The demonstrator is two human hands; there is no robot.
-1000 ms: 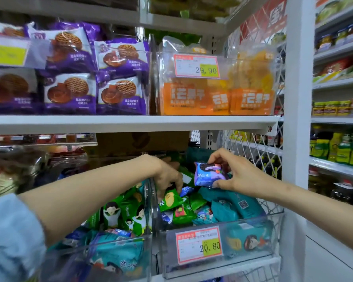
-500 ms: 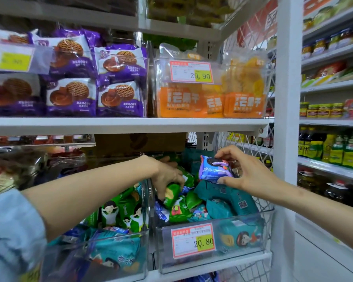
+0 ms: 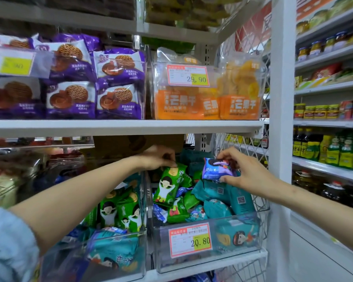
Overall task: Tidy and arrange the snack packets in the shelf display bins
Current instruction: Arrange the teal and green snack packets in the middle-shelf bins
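Observation:
My left hand (image 3: pixel 158 157) pinches the top edge of a green snack packet (image 3: pixel 168 185) and holds it upright above the right clear bin (image 3: pixel 208 259). My right hand (image 3: pixel 243 169) holds a small blue-purple packet (image 3: pixel 216 169) over the same bin's back right. Inside that bin lie several green, teal and blue packets (image 3: pixel 222 200) in a loose heap. The left clear bin (image 3: pixel 102 267) holds green packets (image 3: pixel 120 212) standing upright and teal ones in front.
The white shelf (image 3: pixel 130 127) just above the hands carries purple cookie packs (image 3: pixel 73 78) and a bin of orange dried-fruit bags (image 3: pixel 208 102). A white upright post (image 3: pixel 281 139) and wire mesh close the right side. A neighbouring shelf unit with bottles (image 3: pixel 334 149) stands further right.
My left hand has lifted the green packet up out of the heap. My right hand with the blue-purple packet has stayed at much the same spot. The camera has tilted slightly.

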